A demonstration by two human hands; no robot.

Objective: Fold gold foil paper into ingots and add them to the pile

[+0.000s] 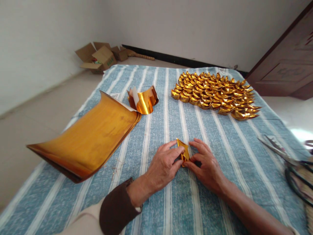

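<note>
1. Gold foil, folded into a small pointed piece (186, 151), lay on the surface (158, 138) in front of the person, between the two hands.

2. Its long axis ran mostly away from the person, roughly along the cloth's stripes, with the far end leaning slightly left. One sharp tip pointed away and to the left; the near end sat under the fingertips, so its exact shape could not be told.

3. The left hand (165, 162) was closed on the piece, its index finger laid over the foil and its thumb at the near end. The right hand (207, 164) pinched that near end between thumb and index finger, its other fingers spread beyond.

4. Good creasing here probably called for a steady left index finger, edges matched before pressing, and a firm, even run of the right thumb; thin foil would likely have kept any stray wrinkle.

5. Beyond, to the right, stood close rows of gold boat-shaped pieces (212, 93), their pointed ends mostly lined up sideways.

6. To the left lay a stack of gold sheets (90, 133), edges curling up, with a curled foil strip (145, 102) just beside its far end.

7. Scissors (290, 159) rested at the right edge, blades parted; open cardboard boxes (105, 58) sat on the floor behind.
</note>
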